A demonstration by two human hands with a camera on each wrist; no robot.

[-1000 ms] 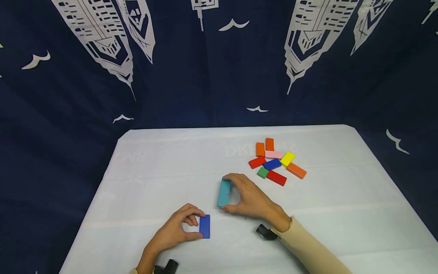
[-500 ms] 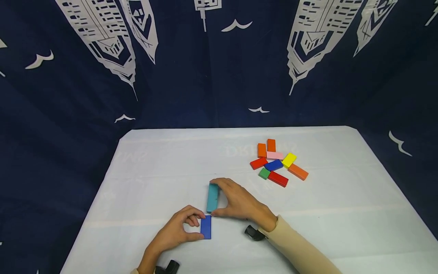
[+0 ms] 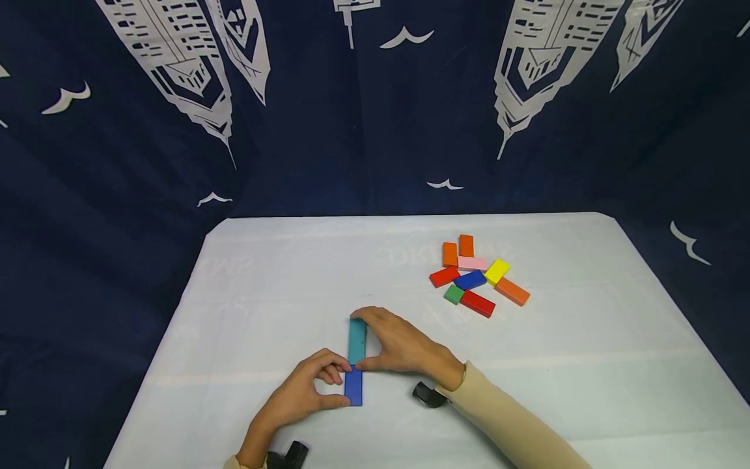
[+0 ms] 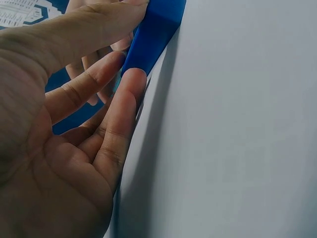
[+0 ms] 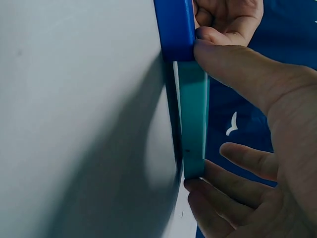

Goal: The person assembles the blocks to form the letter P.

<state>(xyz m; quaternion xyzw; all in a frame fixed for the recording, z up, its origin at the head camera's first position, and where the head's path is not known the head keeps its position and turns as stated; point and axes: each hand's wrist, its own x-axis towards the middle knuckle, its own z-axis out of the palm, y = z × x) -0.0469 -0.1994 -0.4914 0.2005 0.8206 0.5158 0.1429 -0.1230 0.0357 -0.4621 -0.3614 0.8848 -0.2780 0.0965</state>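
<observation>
While the left hand (image 3: 307, 389) pinches the blue block (image 3: 353, 391), the right hand (image 3: 404, 345) grips the teal block (image 3: 357, 342). Both hands are partly spread, each to the length of its block. On the left hand, the thumb bears on the near end of the blue block and the index finger on the far end; the remaining fingers are bent. On the right hand, the thumb is at the near end of the teal block and the fingertips are at the far end. The two blocks lie end to end on the near half of the white bench (image 3: 252, 312), teal beyond blue. The right thumb sits at the seam, next to the left index fingertip. Whether the teal block's underside touches the bench cannot be told.

Beyond the right hand, toward the far right, lies a loose cluster: two orange blocks (image 3: 450, 255) side by side, a pink block (image 3: 472, 263), a red block (image 3: 444, 277), a second blue block (image 3: 471, 280), a yellow block (image 3: 497, 271), a third orange block (image 3: 512, 291), a green block (image 3: 454, 294) and a second red block (image 3: 477, 303). Behind the bench hangs a dark blue cloth (image 3: 328, 143) printed with white birds and towers. A beige sleeve (image 3: 510, 417) covers the right forearm.
</observation>
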